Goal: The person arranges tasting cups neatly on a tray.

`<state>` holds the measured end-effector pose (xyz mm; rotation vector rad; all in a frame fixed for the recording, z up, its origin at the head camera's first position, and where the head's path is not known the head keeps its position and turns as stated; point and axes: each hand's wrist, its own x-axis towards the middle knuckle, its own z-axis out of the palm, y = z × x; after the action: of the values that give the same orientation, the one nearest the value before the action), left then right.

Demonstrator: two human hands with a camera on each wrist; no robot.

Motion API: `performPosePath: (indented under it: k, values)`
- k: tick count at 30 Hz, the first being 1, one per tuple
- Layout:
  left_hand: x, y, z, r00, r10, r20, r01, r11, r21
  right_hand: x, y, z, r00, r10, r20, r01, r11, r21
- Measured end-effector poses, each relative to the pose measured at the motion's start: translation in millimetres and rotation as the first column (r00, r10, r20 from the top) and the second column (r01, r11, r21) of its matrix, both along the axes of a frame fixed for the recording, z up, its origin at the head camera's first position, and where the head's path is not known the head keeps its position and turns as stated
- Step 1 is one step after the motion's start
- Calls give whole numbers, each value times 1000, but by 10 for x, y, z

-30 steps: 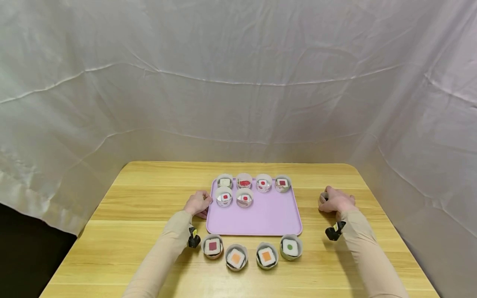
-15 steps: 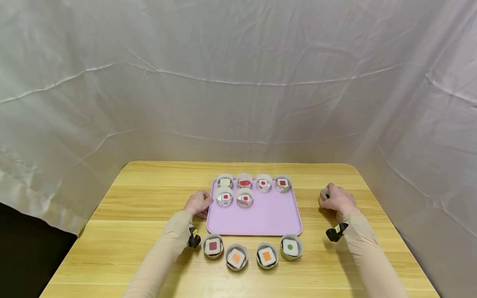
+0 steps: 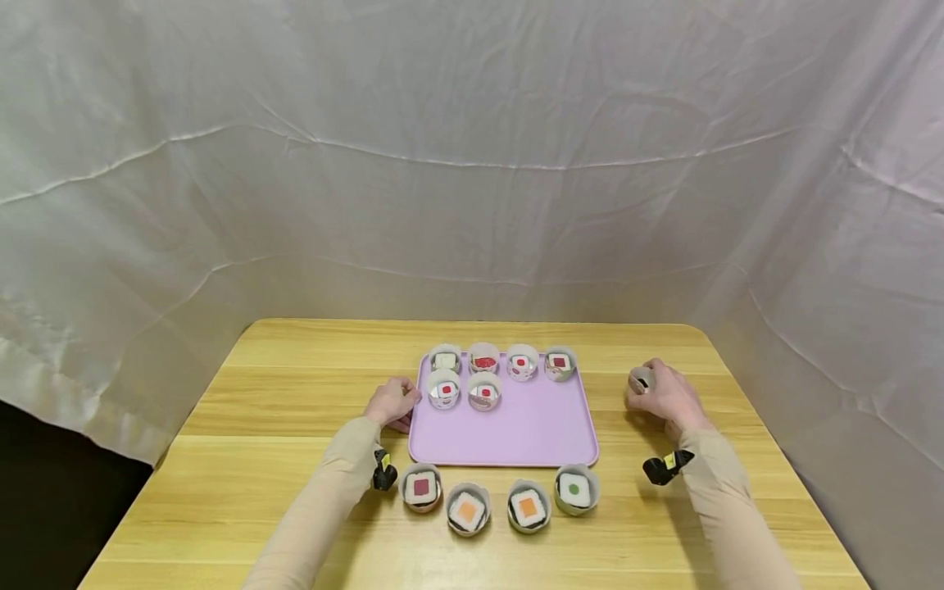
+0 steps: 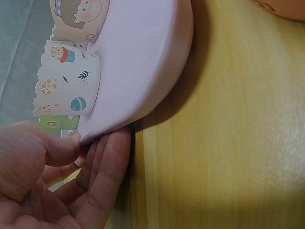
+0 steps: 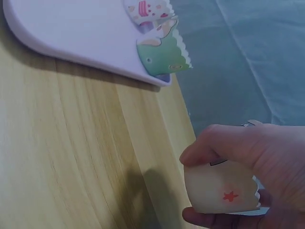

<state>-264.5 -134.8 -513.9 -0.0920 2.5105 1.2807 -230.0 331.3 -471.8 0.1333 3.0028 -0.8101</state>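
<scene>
Think of the tray as a clock. My left hand pinches its edge at 9 o'clock, thumb on top and fingers under, I think so it won't slide. My right hand holds a little cup off the tray, between 2 and 3 o'clock. Thumb and fingers go on its sides, maybe so the top doesn't get squashed. Six cups sit on the tray: four along the back, from 10 to 2, and two before them at the left. They look lined up in rows. Four more cups stand on the table, from 8 to 4, near the front edge. Bare purple room runs from 3 round to 8, inside a low rim.
</scene>
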Motion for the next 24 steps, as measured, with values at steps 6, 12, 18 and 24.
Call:
performPosePath:
  k: [6,12,18,24]
  values:
    - [7,2,10,1000,0,-1,0,1000,3,33,-47,-7,997,18,-69,-25,995,-93]
    - [13,4,20,1000,1,1,-1,1000,3,66,-77,-10,993,12,-116,-31,986,-162]
    - [3,3,11,1000,0,6,0,1000,8,99,-118,24,991,5,-135,-33,977,-210]
    - [-2,-2,4,1000,1,5,-1,1000,10,128,-181,78,983,36,-180,-77,972,-224]
